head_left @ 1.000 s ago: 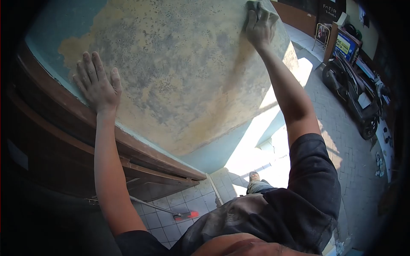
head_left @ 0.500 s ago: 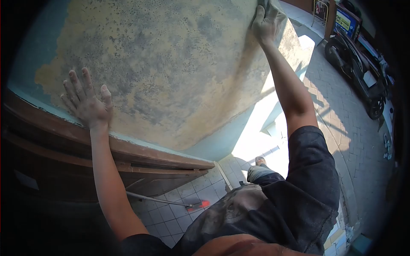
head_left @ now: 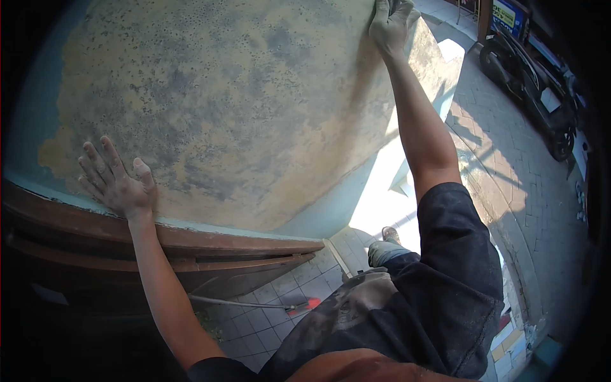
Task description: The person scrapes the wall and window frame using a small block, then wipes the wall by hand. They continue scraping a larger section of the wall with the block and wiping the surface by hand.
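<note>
My left hand [head_left: 119,188] lies on the wall [head_left: 254,121] with its fingers spread, dusty and holding nothing. The wall surface is patchy tan and grey, with pale blue paint at its edges. High up, by the wall's right-hand corner, my right hand [head_left: 391,28] has its fingers curled, and the top of the frame cuts it off. Something dark grey seems to be under those fingers, but I cannot make out what it is.
A brown wooden frame [head_left: 254,245] runs below the wall. On the tiled floor [head_left: 258,331] lies a long handle [head_left: 242,303] with a red end. A parked motorcycle [head_left: 528,89] stands on the paving [head_left: 490,159] at right.
The view has tilted, so the wall and my left hand appear lower at left, while my right hand sits slightly higher in the frame. My left palm stays on the same patch.
</note>
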